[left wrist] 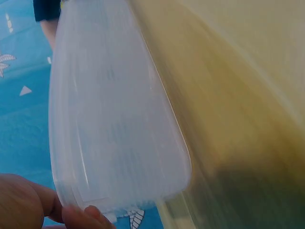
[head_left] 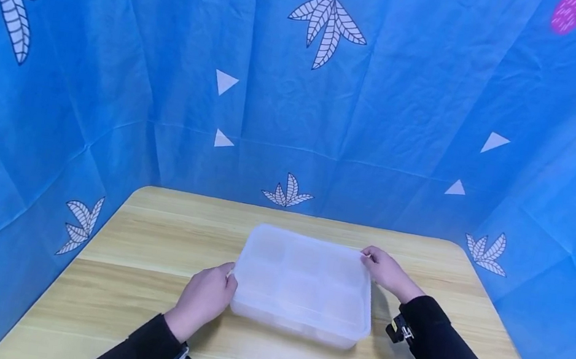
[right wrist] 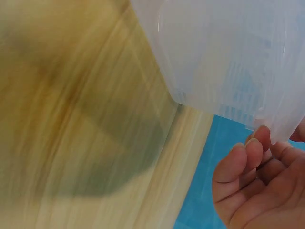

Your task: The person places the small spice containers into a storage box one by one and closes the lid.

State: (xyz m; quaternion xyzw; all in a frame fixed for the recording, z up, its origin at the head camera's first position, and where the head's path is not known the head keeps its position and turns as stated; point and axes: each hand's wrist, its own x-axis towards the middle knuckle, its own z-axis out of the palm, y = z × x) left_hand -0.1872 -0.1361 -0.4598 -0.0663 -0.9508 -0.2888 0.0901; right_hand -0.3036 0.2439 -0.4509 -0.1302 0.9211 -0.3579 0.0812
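A translucent white plastic box (head_left: 303, 284), divided into several square compartments under its flat top, is held between both hands over the table. At its left edge the left hand (head_left: 206, 294) pinches the rim, thumb on top. The right hand (head_left: 388, 273) grips the far right corner, its fingers (right wrist: 255, 150) curled beneath the rim in the right wrist view. Along the box's side wall (left wrist: 114, 105), the left wrist view shows smooth plastic with the left thumb and fingers at the near end. The compartments' contents do not show.
The light wooden table (head_left: 157, 234) has rounded far corners. A blue cloth (head_left: 298, 113) with white leaf and triangle prints hangs behind it and along both sides. Dark sleeves with wrist cameras (head_left: 399, 329) cover the forearms.
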